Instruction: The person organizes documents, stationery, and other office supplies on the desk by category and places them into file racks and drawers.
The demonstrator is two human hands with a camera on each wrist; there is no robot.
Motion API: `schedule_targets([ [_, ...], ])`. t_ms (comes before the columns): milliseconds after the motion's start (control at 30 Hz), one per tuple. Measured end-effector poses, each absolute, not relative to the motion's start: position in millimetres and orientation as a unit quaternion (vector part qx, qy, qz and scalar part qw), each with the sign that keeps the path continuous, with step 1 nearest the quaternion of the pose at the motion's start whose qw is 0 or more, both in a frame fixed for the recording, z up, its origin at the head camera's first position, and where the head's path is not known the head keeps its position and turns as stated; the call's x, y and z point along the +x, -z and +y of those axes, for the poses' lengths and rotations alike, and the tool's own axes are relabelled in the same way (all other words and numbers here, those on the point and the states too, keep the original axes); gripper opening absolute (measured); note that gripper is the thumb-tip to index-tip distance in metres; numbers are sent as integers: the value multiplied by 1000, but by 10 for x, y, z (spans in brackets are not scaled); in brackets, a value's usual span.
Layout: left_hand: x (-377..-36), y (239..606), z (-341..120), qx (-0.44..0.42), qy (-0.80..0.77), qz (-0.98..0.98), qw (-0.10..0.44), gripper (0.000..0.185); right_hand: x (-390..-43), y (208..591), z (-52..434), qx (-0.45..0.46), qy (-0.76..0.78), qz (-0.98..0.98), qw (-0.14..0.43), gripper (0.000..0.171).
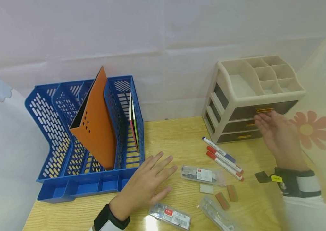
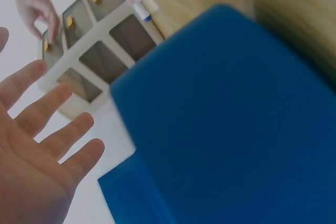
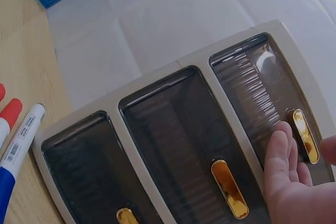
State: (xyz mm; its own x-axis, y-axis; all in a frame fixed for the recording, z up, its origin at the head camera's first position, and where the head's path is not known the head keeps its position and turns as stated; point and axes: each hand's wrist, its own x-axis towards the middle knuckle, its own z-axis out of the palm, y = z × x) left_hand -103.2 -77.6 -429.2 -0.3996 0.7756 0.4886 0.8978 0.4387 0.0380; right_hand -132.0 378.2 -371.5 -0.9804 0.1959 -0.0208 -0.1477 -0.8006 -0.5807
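A desktop drawer organizer (image 1: 227, 106), cream with dark see-through drawers, stands at the back right. My right hand (image 1: 281, 134) is at the gold handle (image 3: 304, 136) of its top drawer. In the right wrist view the fingertips are beside the handle's lower edge, while the thumb stays on the other side, a little apart. All the drawers are closed. My left hand (image 1: 144, 183) hovers with spread fingers over the table near the front right corner of the blue file rack (image 1: 77, 176). It holds nothing; the left wrist view shows the same spread hand (image 2: 37, 150).
An orange file box (image 1: 97, 128) leans in the rack, with thin booklets (image 1: 134, 125) beside it. On the table (image 1: 168, 134) lie several markers (image 1: 224, 162), a compass case (image 1: 198, 175), a labelled clear case (image 1: 170, 216), another clear case (image 1: 217, 215), a white eraser (image 1: 206, 189) and two brown blocks (image 1: 222, 201).
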Motion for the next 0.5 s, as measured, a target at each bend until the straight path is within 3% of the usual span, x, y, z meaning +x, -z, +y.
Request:
schedule_targets([
  [267,-994,4355,-739,-499,135,-842,155,62,-1393,3638,3804,-67,-955,-280,75,12],
  [500,-989,4367,-721,-494,134,-847,146,58,-1425,3648,3880,-78,-955,-280,53,12],
])
